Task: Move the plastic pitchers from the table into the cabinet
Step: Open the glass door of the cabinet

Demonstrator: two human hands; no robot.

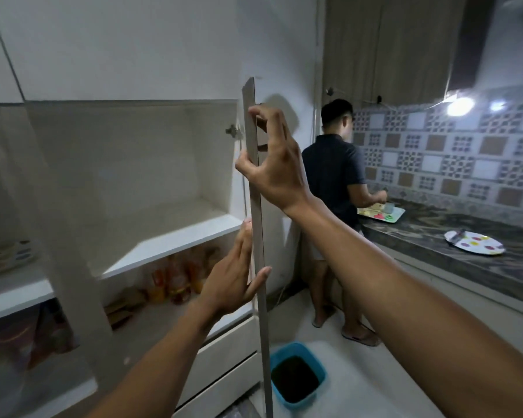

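Note:
The white cabinet (163, 233) stands open on my left, with a bare upper shelf and bottles and packets on the shelf below. Its door (258, 236) is seen edge-on, swung out toward me. My right hand (272, 158) grips the door's edge high up, thumb on the inner side and fingers on the outer side near the handle. My left hand (236, 279) holds the same edge lower down, fingers inside and thumb outside. No plastic pitchers and no table are in view.
A person (335, 188) in a dark shirt stands at the dark stone counter (435, 236) to the right, working over a tray (381, 212). A patterned round plate (474, 242) lies on the counter. A blue bin (296, 375) sits on the floor by the door's foot.

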